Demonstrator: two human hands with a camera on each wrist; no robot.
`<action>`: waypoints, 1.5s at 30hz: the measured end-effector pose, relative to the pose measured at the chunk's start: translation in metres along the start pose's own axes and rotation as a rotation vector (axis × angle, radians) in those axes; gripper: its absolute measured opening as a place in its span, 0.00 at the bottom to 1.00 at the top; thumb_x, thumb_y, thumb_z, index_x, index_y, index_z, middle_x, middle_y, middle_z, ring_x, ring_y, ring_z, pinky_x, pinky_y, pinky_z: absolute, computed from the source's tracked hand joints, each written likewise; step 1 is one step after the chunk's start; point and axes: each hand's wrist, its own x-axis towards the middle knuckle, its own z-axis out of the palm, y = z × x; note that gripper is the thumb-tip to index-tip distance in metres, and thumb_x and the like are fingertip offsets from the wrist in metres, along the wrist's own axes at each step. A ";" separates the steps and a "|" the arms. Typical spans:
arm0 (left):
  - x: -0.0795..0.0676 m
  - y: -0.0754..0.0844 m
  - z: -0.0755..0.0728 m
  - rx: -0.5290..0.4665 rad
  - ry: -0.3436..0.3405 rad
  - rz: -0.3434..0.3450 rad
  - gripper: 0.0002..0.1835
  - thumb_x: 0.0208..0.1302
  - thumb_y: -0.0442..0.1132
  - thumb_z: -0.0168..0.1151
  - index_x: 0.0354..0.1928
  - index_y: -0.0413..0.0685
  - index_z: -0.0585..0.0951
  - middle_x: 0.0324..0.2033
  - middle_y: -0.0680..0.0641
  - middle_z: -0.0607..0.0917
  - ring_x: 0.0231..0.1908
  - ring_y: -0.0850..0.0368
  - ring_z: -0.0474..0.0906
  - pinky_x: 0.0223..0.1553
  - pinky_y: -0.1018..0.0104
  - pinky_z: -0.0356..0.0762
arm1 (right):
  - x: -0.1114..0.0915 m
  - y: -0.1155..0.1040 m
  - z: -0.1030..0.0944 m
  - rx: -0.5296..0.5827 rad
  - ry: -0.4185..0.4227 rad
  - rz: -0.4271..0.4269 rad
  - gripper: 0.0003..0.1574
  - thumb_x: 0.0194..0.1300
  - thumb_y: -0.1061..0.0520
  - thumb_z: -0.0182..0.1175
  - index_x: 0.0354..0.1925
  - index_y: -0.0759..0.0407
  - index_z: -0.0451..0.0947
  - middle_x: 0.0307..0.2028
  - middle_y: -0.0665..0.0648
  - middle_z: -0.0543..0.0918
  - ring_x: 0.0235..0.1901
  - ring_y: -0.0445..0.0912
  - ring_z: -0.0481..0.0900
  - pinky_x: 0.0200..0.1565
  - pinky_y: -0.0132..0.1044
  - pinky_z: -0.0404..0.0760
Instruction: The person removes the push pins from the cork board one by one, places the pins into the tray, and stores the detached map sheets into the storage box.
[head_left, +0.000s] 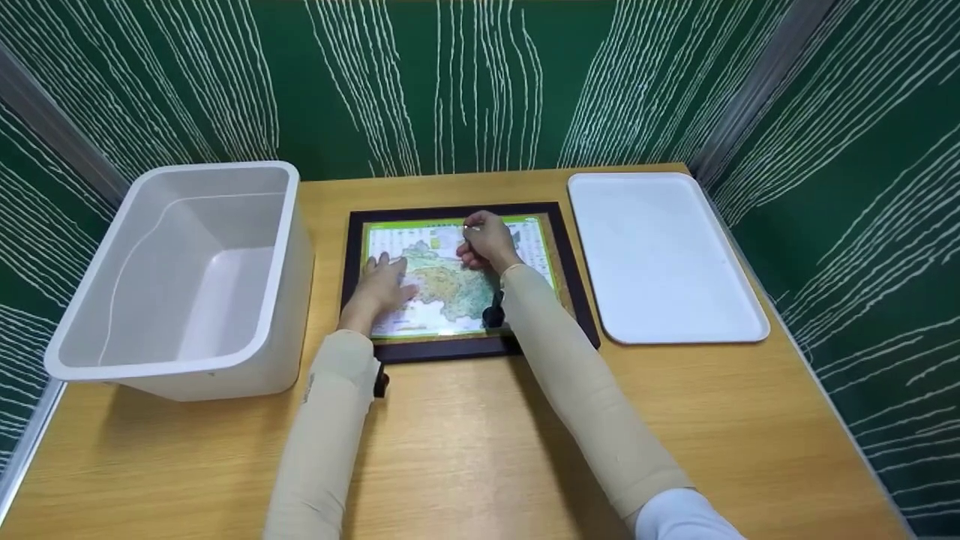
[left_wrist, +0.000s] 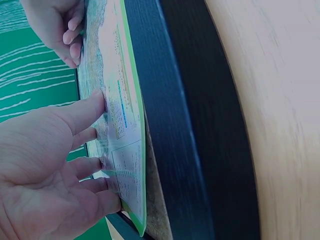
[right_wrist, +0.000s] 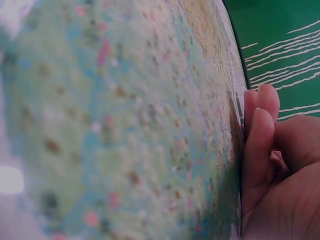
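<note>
A printed map with a green border (head_left: 454, 291) lies over a brown cork-like board (head_left: 561, 259) inside a dark frame (head_left: 465, 349). My left hand (head_left: 379, 288) rests on the map's left part, fingers spread. In the left wrist view, its fingertips (left_wrist: 97, 102) press the sheet, whose corner stands a little off the board. My right hand (head_left: 489, 241) is near the map's top edge, thumb and index finger together around a tiny shiny thing, too small to identify. The right wrist view shows its other fingers (right_wrist: 260, 145) curled close to the map.
A deep white plastic tub (head_left: 289, 315) stands to the left of the frame. On the right, close beside the frame, lies a flat white tray (head_left: 667, 259). Green panels with white streaks (head_left: 480, 90) enclose the wooden table (head_left: 465, 450) at the back and sides.
</note>
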 end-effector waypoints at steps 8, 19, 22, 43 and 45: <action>0.000 0.000 0.002 -0.002 0.002 -0.007 0.35 0.77 0.46 0.54 0.79 0.41 0.58 0.78 0.31 0.45 0.77 0.33 0.33 0.75 0.38 0.38 | -0.001 -0.001 0.002 -0.031 0.013 0.028 0.11 0.77 0.56 0.54 0.55 0.52 0.72 0.31 0.61 0.87 0.17 0.43 0.80 0.18 0.33 0.80; 0.003 0.001 0.004 0.051 0.002 -0.005 0.36 0.77 0.47 0.54 0.79 0.40 0.57 0.78 0.30 0.46 0.77 0.32 0.35 0.74 0.37 0.38 | -0.002 -0.002 0.000 0.056 -0.012 0.029 0.15 0.76 0.61 0.52 0.59 0.59 0.72 0.30 0.62 0.88 0.16 0.42 0.80 0.17 0.31 0.78; 0.004 0.001 0.005 0.041 0.000 -0.017 0.36 0.77 0.48 0.54 0.79 0.41 0.56 0.78 0.32 0.46 0.77 0.33 0.34 0.75 0.38 0.38 | -0.002 -0.002 -0.001 0.067 -0.015 0.040 0.17 0.75 0.63 0.51 0.59 0.58 0.73 0.30 0.61 0.87 0.17 0.42 0.81 0.18 0.31 0.79; 0.002 0.000 0.003 -0.006 0.006 -0.021 0.36 0.77 0.47 0.55 0.79 0.43 0.56 0.79 0.33 0.44 0.77 0.34 0.32 0.74 0.37 0.36 | 0.002 -0.002 0.003 0.031 0.016 0.047 0.13 0.75 0.62 0.50 0.54 0.52 0.75 0.31 0.60 0.87 0.20 0.45 0.82 0.19 0.33 0.79; 0.002 0.000 0.002 0.005 0.009 -0.013 0.36 0.77 0.47 0.55 0.79 0.42 0.57 0.78 0.32 0.45 0.77 0.33 0.33 0.74 0.37 0.36 | 0.000 -0.002 0.003 0.036 0.010 0.023 0.13 0.75 0.62 0.50 0.54 0.53 0.75 0.29 0.60 0.86 0.19 0.44 0.82 0.18 0.33 0.79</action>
